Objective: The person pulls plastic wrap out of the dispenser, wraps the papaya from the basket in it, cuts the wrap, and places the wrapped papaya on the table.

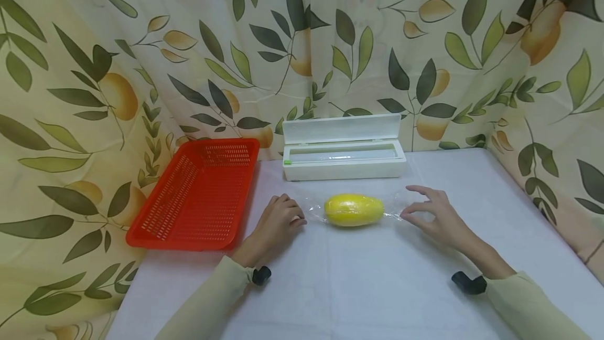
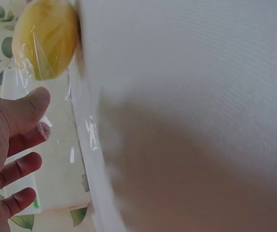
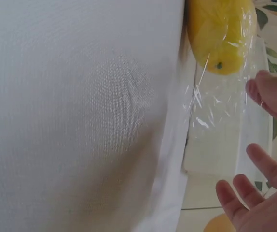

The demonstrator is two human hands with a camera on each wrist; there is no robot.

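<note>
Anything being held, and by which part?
The right hand pinches the clear film by its right end; whether the left hand also grips it is unclear.

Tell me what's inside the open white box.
A pale, shiny roll, apparently clear wrap, lies lengthwise in the white box; its underside and the box's floor are hidden from view.

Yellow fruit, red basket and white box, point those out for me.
Yellow fruit (image 1: 354, 210), head view, middle of its side.
Red basket (image 1: 200, 201), head view, its floor.
White box (image 1: 346, 171), head view, front wall.
</note>
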